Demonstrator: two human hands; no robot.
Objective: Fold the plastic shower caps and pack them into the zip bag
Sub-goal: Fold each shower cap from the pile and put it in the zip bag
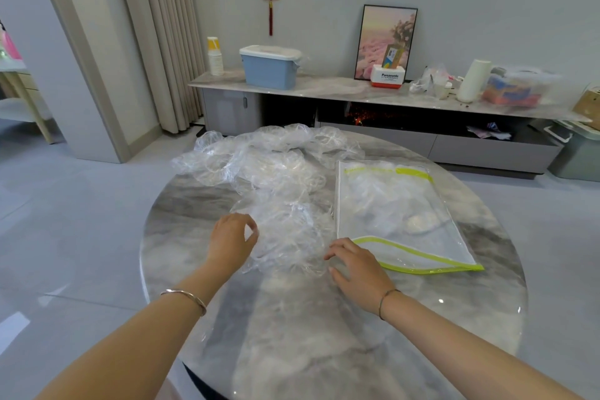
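One clear plastic shower cap (287,232) lies crumpled on the round marble table (324,334) between my hands. My left hand (231,239) pinches its left edge with thumb and fingertips. My right hand (355,265) rests with spread fingers on the cap's right edge, beside the corner of the zip bag (396,214). The bag is clear with a yellow-green border, lies flat to the right, and shows some folded plastic inside. A pile of several more clear caps (266,156) covers the far part of the table.
Behind the table runs a low grey cabinet (357,91) with a blue box (269,68), stacked paper cups, a framed picture, a paper roll and bags on it. Grey floor surrounds the table; a curtain and a wall corner stand at left.
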